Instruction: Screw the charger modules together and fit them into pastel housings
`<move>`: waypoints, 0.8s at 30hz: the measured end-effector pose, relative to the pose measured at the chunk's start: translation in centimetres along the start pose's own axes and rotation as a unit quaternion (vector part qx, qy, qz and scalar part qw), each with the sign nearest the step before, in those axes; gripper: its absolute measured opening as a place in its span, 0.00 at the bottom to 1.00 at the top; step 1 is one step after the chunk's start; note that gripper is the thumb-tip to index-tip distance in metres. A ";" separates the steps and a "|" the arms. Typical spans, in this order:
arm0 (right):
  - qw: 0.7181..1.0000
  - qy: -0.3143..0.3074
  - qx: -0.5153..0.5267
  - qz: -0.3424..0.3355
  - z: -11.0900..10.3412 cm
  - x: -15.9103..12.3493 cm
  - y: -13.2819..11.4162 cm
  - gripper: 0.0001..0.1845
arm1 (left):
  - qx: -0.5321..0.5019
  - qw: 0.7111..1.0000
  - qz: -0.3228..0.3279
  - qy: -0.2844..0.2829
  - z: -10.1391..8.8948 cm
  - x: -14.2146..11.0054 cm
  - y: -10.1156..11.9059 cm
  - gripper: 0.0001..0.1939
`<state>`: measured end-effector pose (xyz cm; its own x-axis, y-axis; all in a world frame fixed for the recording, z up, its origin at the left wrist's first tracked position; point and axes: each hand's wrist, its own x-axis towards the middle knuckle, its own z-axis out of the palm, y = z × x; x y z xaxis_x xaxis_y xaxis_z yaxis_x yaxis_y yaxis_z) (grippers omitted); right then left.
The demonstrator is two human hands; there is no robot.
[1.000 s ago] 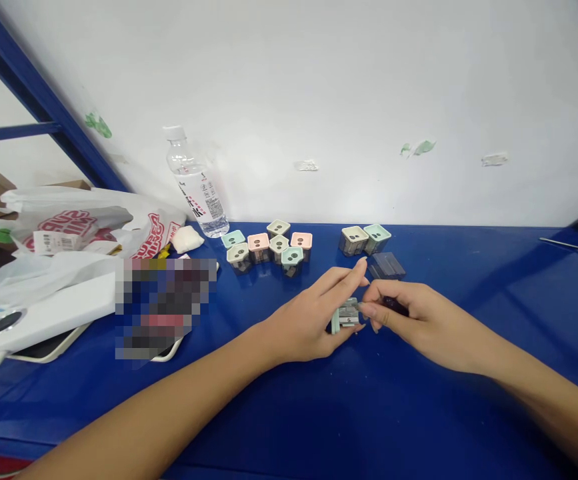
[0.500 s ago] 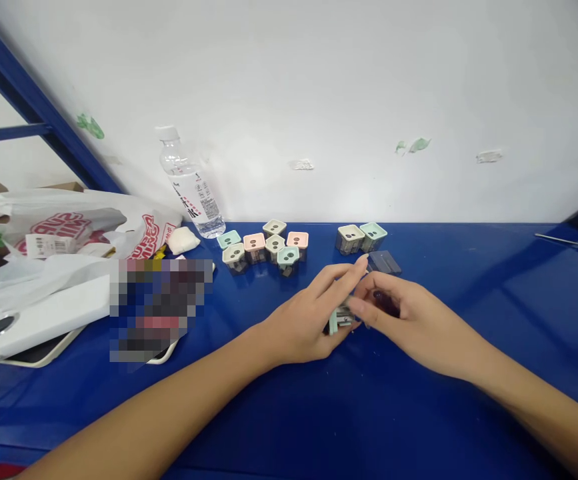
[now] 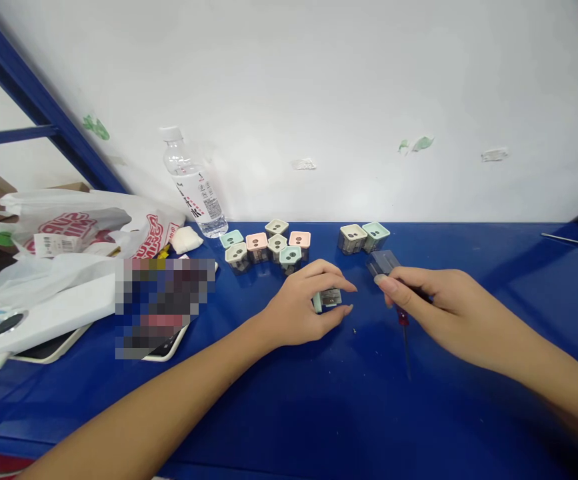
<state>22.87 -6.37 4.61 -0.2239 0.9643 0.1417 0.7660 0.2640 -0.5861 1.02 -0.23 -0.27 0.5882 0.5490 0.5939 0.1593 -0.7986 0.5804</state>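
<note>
Nine square cups [image 3: 257, 247] with pale teal, pink and cream tops stand on the blue table [image 3: 469, 400], all ahead of your hands. Seven sit in a tight cluster ahead of your left hand [image 3: 299, 303], and the nearest of them is just beyond your knuckles. The other two stand side by side, ahead of the gap between your hands.

Your left hand is curled, with its fingers and thumb closed around one small block [image 3: 329, 299]. The block has a pale green edge and sits at the hand's fingertips, touching the table or just above it; you cannot tell which.

Your right hand [image 3: 449, 310] is closed around one screwdriver [image 3: 404, 333], whose red collar shows below your fingers and whose shaft points toward you. Its handle is hidden in your grip. One clear case [image 3: 383, 263] lies just ahead of your right fingertips.

Between your hands lies one dark speck [image 3: 354, 331], too small to name. Nothing stands between your hands. Farther left of your left hand are one water bottle [image 3: 193, 183], one plastic bag [image 3: 83, 230], one white device [image 3: 43, 320] and one blurred patch [image 3: 163, 307]. One thin rod [image 3: 573, 243] lies far beyond your right hand.
</note>
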 end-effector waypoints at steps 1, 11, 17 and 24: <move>1.000 0.000 0.011 0.002 -0.1 0.0 -0.1 0.31 | 0.001 1.000 -0.008 -0.006 0.0 0.0 0.0 0.08; 0.996 0.060 0.060 -0.026 0.4 0.0 0.1 0.28 | -0.029 0.997 -0.007 -0.077 0.0 -0.3 -0.3 0.06; 0.993 0.100 0.043 -0.039 0.5 -0.3 0.2 0.26 | -0.035 0.994 -0.009 -0.104 -0.1 -0.3 -0.3 0.06; 0.990 0.121 0.052 -0.042 0.2 -0.1 0.2 0.27 | -0.015 0.991 -0.030 -0.133 -0.3 -0.4 -0.2 0.08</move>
<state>22.91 -6.43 4.27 -0.1239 0.9196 0.3728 0.6824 0.3517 -0.6408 0.53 -0.17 -0.47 0.7669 0.5080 0.3923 0.1792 -0.7563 0.6292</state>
